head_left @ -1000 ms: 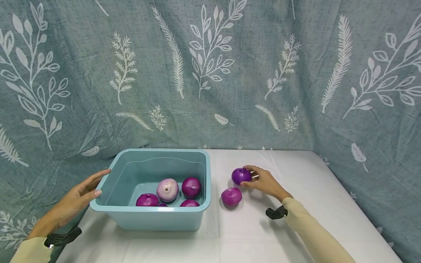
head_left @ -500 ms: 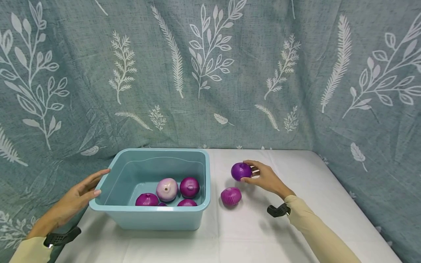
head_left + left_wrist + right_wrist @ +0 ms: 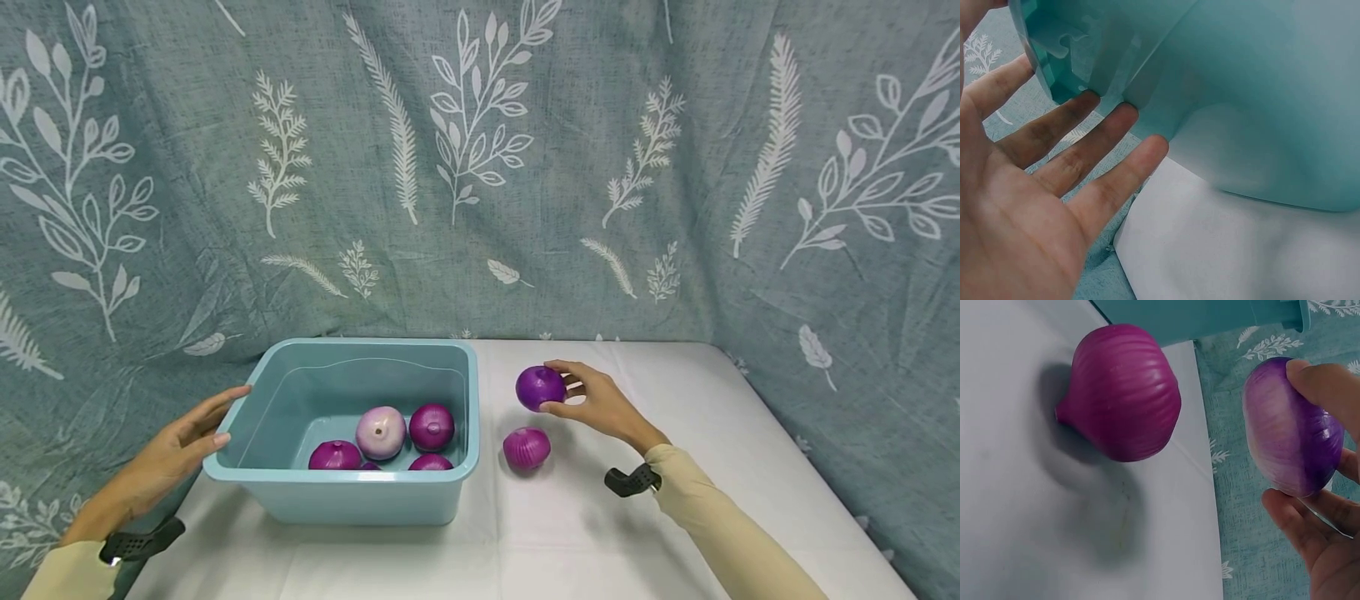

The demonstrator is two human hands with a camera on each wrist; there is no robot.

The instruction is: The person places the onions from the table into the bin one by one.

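My right hand (image 3: 600, 404) pinches a dark purple onion (image 3: 540, 388) between thumb and fingertips, held up over the white table. In the right wrist view that onion (image 3: 1285, 431) shows a paler side. A pinkish-purple onion (image 3: 527, 449) lies on the table just in front of it. My left hand (image 3: 176, 446) has its fingers spread along the left rim of a light blue plastic tub (image 3: 352, 500); in the left wrist view straight fingers (image 3: 1116, 169) touch the tub's outer side. Inside the tub sit several onions, among them a pale one (image 3: 381, 433) and a purple one (image 3: 432, 427).
The white-covered table (image 3: 570, 533) ends at a back edge against a blue-green leaf-patterned cloth (image 3: 525, 250), which also hangs at both sides. The tub's right wall (image 3: 471, 417) stands between the onions inside and those outside.
My right hand has lifted the dark purple onion from the table and shifted it slightly left, toward the tub. An onion at the tub's front right rocked slightly. My left hand has stayed put.
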